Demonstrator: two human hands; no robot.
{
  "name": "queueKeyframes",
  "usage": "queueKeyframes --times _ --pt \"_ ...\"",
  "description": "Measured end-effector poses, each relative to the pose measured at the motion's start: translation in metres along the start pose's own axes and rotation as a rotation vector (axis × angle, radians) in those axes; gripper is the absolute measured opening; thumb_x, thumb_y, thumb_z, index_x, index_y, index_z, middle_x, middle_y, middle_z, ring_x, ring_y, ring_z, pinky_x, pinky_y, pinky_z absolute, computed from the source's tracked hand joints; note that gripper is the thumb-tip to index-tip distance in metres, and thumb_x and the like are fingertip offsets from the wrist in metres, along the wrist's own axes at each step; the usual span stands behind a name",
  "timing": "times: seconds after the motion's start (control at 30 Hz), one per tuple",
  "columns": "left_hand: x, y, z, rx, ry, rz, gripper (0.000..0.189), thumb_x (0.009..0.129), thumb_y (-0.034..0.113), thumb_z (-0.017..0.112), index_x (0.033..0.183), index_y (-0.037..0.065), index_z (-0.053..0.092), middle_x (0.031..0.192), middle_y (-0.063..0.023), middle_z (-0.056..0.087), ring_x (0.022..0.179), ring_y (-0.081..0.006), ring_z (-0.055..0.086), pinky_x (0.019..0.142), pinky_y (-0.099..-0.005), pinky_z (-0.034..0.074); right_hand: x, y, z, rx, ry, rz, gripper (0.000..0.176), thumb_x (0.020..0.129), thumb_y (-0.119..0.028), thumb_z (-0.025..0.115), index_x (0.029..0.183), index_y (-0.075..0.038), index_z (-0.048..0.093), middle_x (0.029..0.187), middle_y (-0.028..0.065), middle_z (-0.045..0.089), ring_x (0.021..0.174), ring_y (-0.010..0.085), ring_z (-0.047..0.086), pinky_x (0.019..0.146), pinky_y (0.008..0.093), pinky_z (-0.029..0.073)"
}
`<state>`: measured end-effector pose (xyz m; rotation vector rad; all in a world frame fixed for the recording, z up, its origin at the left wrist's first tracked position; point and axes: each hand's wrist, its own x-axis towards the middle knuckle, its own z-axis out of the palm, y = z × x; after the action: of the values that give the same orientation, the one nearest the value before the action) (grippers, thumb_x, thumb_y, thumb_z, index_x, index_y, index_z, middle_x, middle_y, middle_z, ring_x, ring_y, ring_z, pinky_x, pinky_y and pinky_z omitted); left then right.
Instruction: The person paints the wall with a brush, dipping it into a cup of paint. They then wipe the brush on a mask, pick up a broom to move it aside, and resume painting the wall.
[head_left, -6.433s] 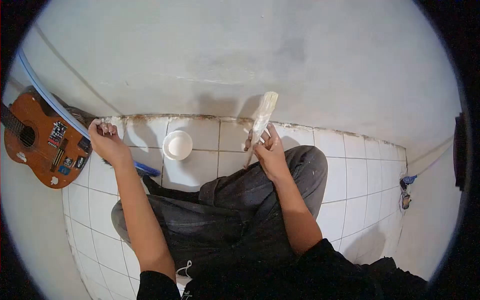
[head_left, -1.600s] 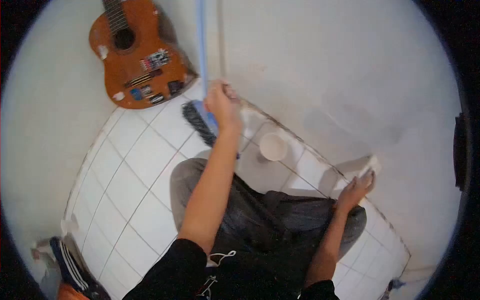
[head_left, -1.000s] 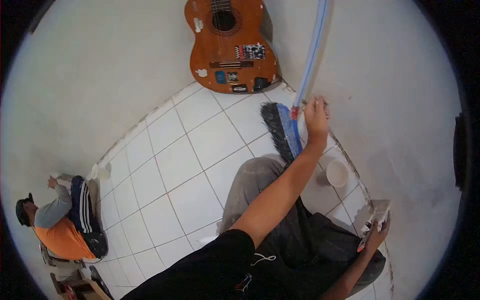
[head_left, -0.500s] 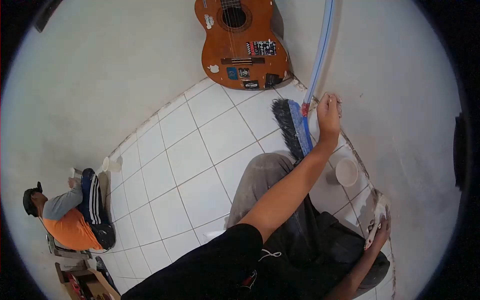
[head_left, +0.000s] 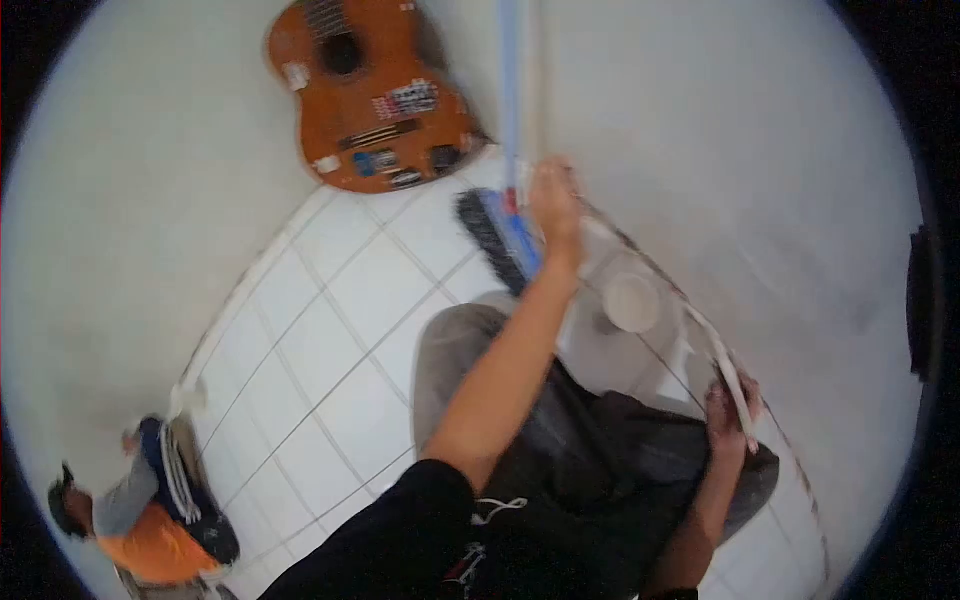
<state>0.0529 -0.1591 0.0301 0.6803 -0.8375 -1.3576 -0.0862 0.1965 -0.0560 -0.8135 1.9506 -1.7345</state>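
My left hand (head_left: pixel 556 212) is raised close to the right-hand wall, overlapping the space beside the broom's blue pole (head_left: pixel 510 95). Motion smears its fingers. Low at the right, my right hand (head_left: pixel 733 405) has its fingers wrapped round a narrow whitish tool (head_left: pixel 738 395) that looks smeared with paste; its exact kind is blurred. Between the two hands a pale cup (head_left: pixel 631 303) stands on the tiles near the wall's foot. The broom head (head_left: pixel 497 240), with dark bristles and a blue body, lies just left of my left wrist.
An orange guitar (head_left: pixel 375 110) with stickers leans in the corner. At the far left a person in an orange and grey top (head_left: pixel 165 540) sits by the wall, near another pale cup (head_left: pixel 188 398). White tiles (head_left: pixel 330 360) cover the floor.
The view has swung, so the guitar, broom and cup appear further left. My left hand's curled fingers are now blurred. The whitish tool shows at a different angle in my right hand.
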Motion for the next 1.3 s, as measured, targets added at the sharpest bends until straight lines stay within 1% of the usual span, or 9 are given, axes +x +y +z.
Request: queueKeyframes --times 0.07,0.17,0.43,0.53,0.67,0.83,0.97,1.2,1.3 --pt "0.000 0.017 0.003 -0.129 -0.001 -0.218 0.019 0.094 0.020 0.050 0.078 0.010 0.054 0.066 0.0022 0.046 0.058 -0.0090 0.044 0.053 -0.0247 0.038 0.006 -0.004 -0.007 0.939 0.071 0.389 0.035 0.090 -0.007 0.059 0.123 0.003 0.051 0.111 0.0150 0.060 0.090 0.0184 0.060 0.077 0.0286 0.051" --pt "0.000 0.013 0.006 -0.116 -0.011 -0.176 0.019 0.093 0.018 0.052 0.076 0.010 0.052 0.066 0.0028 0.045 0.058 -0.0087 0.043 0.052 -0.0255 0.037 0.007 -0.038 0.015 0.884 0.144 0.357 0.037 0.095 -0.012 0.053 0.130 0.001 0.048 0.111 0.0146 0.061 0.071 0.0171 0.055 0.062 0.0272 0.048" --pt "0.007 0.008 -0.016 -0.011 -0.009 -0.163 0.015 0.089 0.022 0.056 0.096 0.009 0.059 0.084 -0.0034 0.059 0.071 -0.0143 0.053 0.063 -0.0254 0.044 0.008 -0.023 0.022 0.381 0.185 0.361 0.051 0.086 -0.004 0.060 0.134 -0.005 0.043 0.104 0.0134 0.063 0.080 0.0198 0.063 0.064 0.0308 0.054" --pt "0.020 0.005 -0.019 -0.010 -0.071 -0.180 0.015 0.088 0.021 0.056 0.082 0.007 0.056 0.071 0.0002 0.048 0.064 -0.0136 0.044 0.063 -0.0280 0.040 0.011 0.018 0.028 0.317 0.109 0.179 0.045 0.085 -0.004 0.063 0.128 -0.003 0.048 0.092 0.0116 0.065 0.066 0.0135 0.058 0.050 0.0258 0.048" --pt "0.007 0.011 -0.006 -0.016 -0.065 -0.183 0.012 0.089 0.014 0.056 0.080 0.005 0.057 0.068 -0.0029 0.041 0.062 -0.0166 0.039 0.059 -0.0299 0.037 0.008 -0.035 0.023 0.217 0.061 0.170 0.048 0.075 -0.027 0.082 0.109 -0.002 0.059 0.084 0.0063 0.065 0.077 0.0103 0.059 0.068 0.0268 0.048" --pt "0.056 0.017 -0.030 0.130 -0.114 0.014 0.021 0.093 0.017 0.050 0.085 -0.001 0.058 0.071 -0.0054 0.044 0.065 -0.0178 0.043 0.059 -0.0300 0.039 0.008 -0.025 0.027 0.129 0.236 0.070 0.062 0.071 -0.038 0.084 0.112 0.000 0.057 0.083 0.0129 0.064 0.075 0.0198 0.063 0.071 0.0345 0.050" --pt "0.143 0.021 -0.082 1.106 -0.243 0.902 0.042 0.091 0.031 0.060 0.117 -0.002 0.058 0.113 -0.0195 0.063 0.100 -0.0310 0.062 0.086 -0.0437 0.050 -0.001 -0.047 0.019 -0.093 0.173 0.067 0.065 0.077 -0.051 0.073 0.113 0.000 0.054 0.082 0.0171 0.063 0.079 0.0325 0.064 0.072 0.0417 0.049" --pt "0.112 0.059 -0.058 0.554 -0.221 0.912 0.072 0.087 0.025 0.069 0.146 0.023 0.027 0.114 -0.0088 0.051 0.082 -0.0255 0.050 0.063 -0.0389 0.051 -0.004 -0.049 0.020 -0.195 0.084 -0.080 0.071 0.078 -0.055 0.070 0.118 0.000 0.051 0.083 0.0179 0.062 0.082 0.0370 0.062 0.073 0.0458 0.048" --pt "0.149 0.023 -0.104 0.988 -0.175 0.879 0.048 0.093 0.034 0.058 0.124 -0.002 0.053 0.120 -0.0232 0.058 0.107 -0.0331 0.059 0.092 -0.0447 0.048 -0.006 -0.060 0.016 -0.181 0.039 -0.051 0.072 0.078 -0.054 0.071 0.119 0.001 0.050 0.086 0.0166 0.062 0.080 0.0342 0.062 0.073 0.0448 0.047"
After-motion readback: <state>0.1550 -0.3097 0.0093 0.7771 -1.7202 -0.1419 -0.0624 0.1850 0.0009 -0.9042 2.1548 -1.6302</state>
